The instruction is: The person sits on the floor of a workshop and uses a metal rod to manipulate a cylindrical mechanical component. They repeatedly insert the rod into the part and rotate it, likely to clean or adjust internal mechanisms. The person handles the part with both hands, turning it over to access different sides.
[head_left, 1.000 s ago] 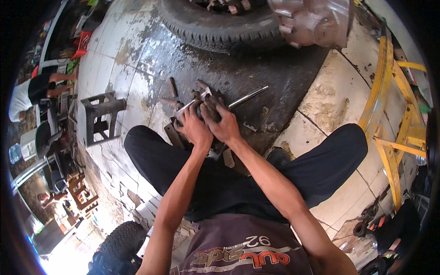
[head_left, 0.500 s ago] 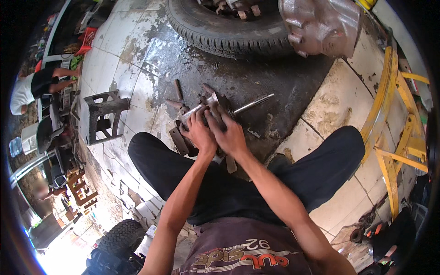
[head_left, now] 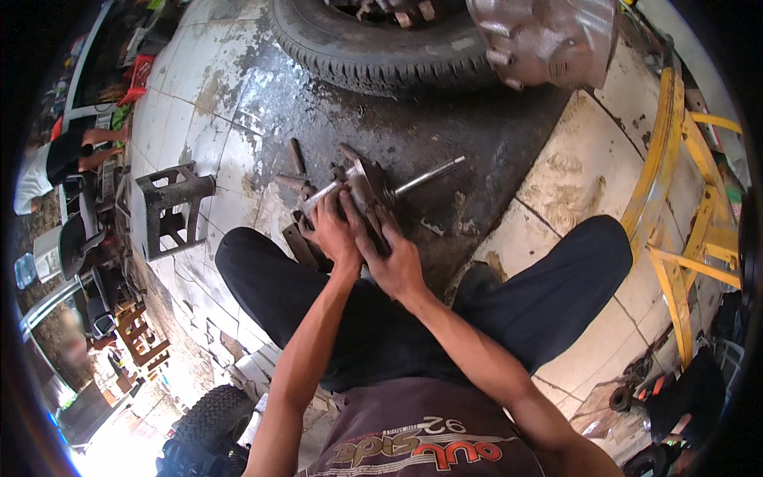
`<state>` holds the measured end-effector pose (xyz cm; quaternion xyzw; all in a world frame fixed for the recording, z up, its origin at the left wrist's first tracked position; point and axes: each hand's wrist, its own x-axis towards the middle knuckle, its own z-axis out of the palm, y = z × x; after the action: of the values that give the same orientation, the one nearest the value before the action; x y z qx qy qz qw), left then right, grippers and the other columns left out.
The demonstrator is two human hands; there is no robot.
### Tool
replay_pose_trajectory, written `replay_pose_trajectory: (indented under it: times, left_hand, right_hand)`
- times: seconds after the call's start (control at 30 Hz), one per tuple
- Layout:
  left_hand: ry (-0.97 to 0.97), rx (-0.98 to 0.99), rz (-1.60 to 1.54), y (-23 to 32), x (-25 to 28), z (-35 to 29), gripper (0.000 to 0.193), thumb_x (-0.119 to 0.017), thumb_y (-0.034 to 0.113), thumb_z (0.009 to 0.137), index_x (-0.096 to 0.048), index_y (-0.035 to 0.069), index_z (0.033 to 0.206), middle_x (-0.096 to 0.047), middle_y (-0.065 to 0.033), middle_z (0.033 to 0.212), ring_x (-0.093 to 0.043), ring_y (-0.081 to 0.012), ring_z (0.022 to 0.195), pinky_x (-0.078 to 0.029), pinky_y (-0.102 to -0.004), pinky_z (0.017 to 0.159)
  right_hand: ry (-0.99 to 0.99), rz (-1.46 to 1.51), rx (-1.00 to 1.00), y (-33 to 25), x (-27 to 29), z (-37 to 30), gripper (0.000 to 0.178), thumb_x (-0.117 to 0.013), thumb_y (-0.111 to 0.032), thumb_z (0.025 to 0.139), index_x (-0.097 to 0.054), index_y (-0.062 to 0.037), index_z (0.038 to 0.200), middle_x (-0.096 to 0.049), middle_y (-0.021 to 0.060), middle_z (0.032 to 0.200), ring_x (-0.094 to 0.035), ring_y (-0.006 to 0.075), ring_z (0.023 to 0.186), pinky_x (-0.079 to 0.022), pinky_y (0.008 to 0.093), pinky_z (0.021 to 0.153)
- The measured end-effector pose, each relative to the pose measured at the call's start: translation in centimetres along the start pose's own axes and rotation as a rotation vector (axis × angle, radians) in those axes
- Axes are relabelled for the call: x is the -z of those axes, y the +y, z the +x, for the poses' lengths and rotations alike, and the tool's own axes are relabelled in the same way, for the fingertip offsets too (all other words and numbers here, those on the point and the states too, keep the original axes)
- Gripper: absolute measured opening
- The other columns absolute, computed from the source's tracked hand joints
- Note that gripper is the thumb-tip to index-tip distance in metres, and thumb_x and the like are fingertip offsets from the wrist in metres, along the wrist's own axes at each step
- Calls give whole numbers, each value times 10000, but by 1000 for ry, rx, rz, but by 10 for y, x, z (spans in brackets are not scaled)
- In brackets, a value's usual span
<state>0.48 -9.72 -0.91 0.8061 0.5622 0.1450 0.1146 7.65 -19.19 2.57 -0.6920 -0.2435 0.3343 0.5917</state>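
Observation:
A greasy metal housing with several stubby rods lies on the dark floor between my knees. Out of its right side sticks a shiny steel shaft. My left hand is curled over the near left part of the housing, fingers pressed on its top. Close beside it, my right hand grips the housing's near right side with blackened fingers. The palms and the undersides of both hands are hidden. A flat metal bracket shows at the housing's left, partly behind my left hand.
A large tyre lies beyond the housing, with a brown metal casing at its right. A dark plastic stool stands at the left. The yellow metal frame is at the right. Two people are at the far left.
My right hand has slid back a little toward me, off the top of the housing. My left hand stays on it. The whole view has shifted slightly.

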Motion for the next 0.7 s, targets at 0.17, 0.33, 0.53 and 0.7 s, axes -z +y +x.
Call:
replay_pose_trajectory:
  times: [0.17,0.33,0.53,0.7]
  left_hand:
    - [16,-36,49,4,1,3,290,-536,373,1040,-715,199,1187,-694,-19,1219,-584,-249,1226,-275,-529,1089]
    - [49,-48,79,4,-3,2,293,-526,375,1042,-724,202,1171,-707,-22,1189,-598,-247,1204,-275,-522,1085]
    - [33,-53,36,2,-1,4,287,-529,371,1040,-731,204,1157,-714,-33,1192,-602,-273,1189,-271,-541,1082]
    - [60,-64,37,3,-2,5,263,-544,335,1034,-726,192,1158,-711,-43,1167,-601,-283,1174,-276,-557,1082]
  right_hand:
    - [-30,38,-151,10,1,12,691,-632,-442,968,-524,98,1384,-567,333,1360,-550,457,1285,-452,452,1068]
    - [-7,33,-257,27,-5,-3,590,-599,-396,996,-540,17,1414,-556,282,1415,-540,418,1319,-445,428,1081]
    - [32,-71,-157,24,-3,-24,640,-570,-463,993,-550,27,1403,-549,310,1404,-467,466,1368,-404,457,1127]
    - [47,-153,-174,29,-7,-11,740,-580,-559,957,-550,35,1398,-578,316,1366,-456,524,1355,-384,520,1133]
